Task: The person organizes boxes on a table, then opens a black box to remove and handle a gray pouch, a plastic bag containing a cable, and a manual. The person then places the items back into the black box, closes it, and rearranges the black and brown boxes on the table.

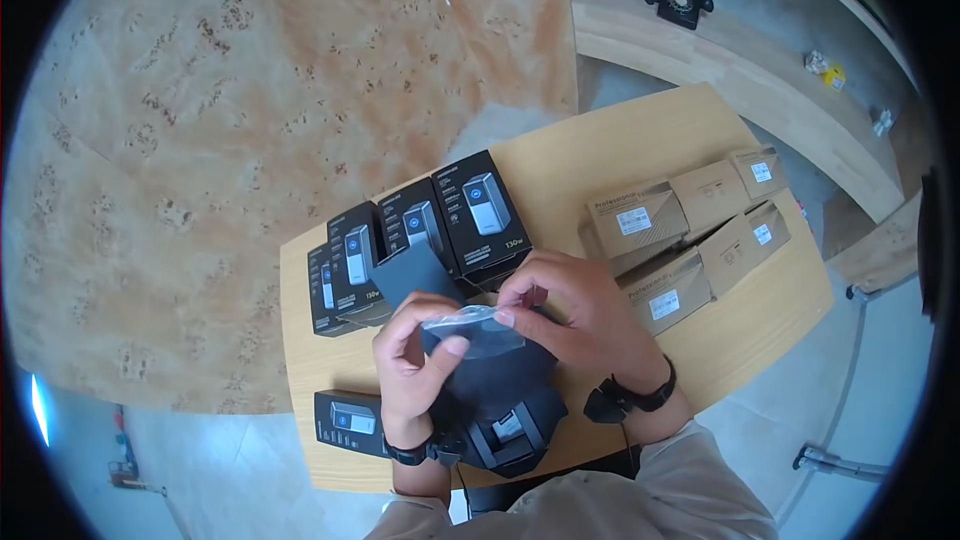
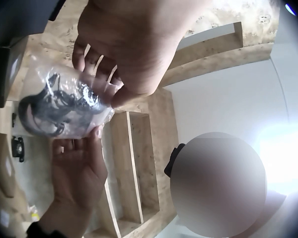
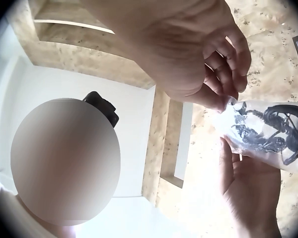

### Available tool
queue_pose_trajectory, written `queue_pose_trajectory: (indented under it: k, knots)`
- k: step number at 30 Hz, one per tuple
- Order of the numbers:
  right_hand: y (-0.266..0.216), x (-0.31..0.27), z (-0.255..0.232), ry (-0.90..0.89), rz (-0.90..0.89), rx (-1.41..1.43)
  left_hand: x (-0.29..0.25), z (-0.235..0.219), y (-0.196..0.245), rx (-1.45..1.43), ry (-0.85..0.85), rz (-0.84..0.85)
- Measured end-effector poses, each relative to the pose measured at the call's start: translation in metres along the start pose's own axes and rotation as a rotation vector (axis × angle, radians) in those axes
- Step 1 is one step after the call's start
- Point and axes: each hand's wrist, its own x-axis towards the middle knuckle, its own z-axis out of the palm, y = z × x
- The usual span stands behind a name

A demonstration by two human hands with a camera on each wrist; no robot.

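Note:
A clear plastic bag point(image 1: 490, 338) with black coiled cable point(image 3: 273, 131) inside hangs between my two hands, over the near side of the table. My left hand point(image 1: 408, 365) pinches one end of the bag's upper edge between thumb and fingers. At the other end of that edge, my right hand point(image 1: 575, 308) pinches the plastic with thumb and forefinger. In the left wrist view the cable point(image 2: 54, 111) shows dark and looped through the shiny film. Below my hands, close to my body, sits an opened black box point(image 1: 515, 437) with a black insert.
Several black printed boxes point(image 1: 484, 210) stand in a row at the table's far left. A smaller black box point(image 1: 350, 424) lies near the left edge. Brown cartons point(image 1: 660, 305) are grouped on the right of the wooden table point(image 1: 560, 155). A rotary telephone point(image 1: 680, 2) sits on a shelf behind.

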Motion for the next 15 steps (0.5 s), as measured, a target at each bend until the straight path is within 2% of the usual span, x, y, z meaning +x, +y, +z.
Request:
queue_pose_trajectory:
  k: [2,4,12,15]
  knots:
    - [0.002,0.002,0.002,-0.015,-0.031,-0.019,0.000,-0.001,-0.004,0.072,-0.092,0.058]
    - [0.006,0.003,0.008,-0.039,-0.025,-0.011,-0.004,-0.005,-0.011,0.074,-0.060,0.025]
    - [0.009,0.008,0.016,-0.127,-0.041,-0.011,-0.007,-0.008,-0.020,0.058,-0.025,0.157]
    - [0.010,0.003,0.016,-0.095,-0.013,0.030,-0.008,-0.004,-0.011,0.090,-0.016,0.089]
